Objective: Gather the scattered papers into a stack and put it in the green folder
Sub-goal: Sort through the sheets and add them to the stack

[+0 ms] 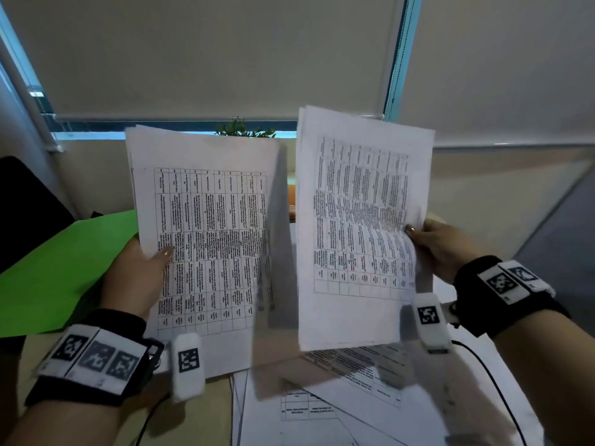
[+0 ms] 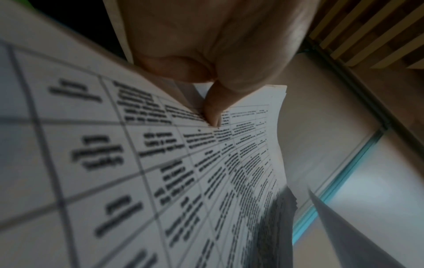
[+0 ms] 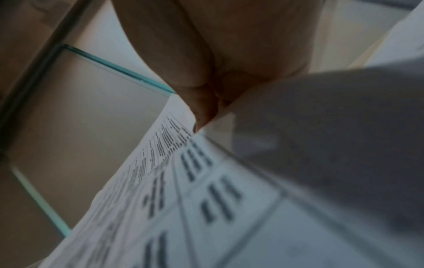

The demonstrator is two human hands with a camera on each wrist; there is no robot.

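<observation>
Both hands are up off the worktop (image 1: 206,420), left hand (image 1: 138,278) pinching one sheaf (image 1: 209,239), right hand (image 1: 447,246) pinching another (image 1: 360,220), long sides upright, print blurry, green folder (image 1: 64,268) lying flat at left, half hidden.

head view downward, wrist views close-up

The beige table (image 1: 199,423) carries a green folder (image 1: 64,272) at nine o'clock. Loose papers (image 1: 370,410) lie overlapping at five o'clock, a black cable (image 1: 492,378) across them.
</observation>
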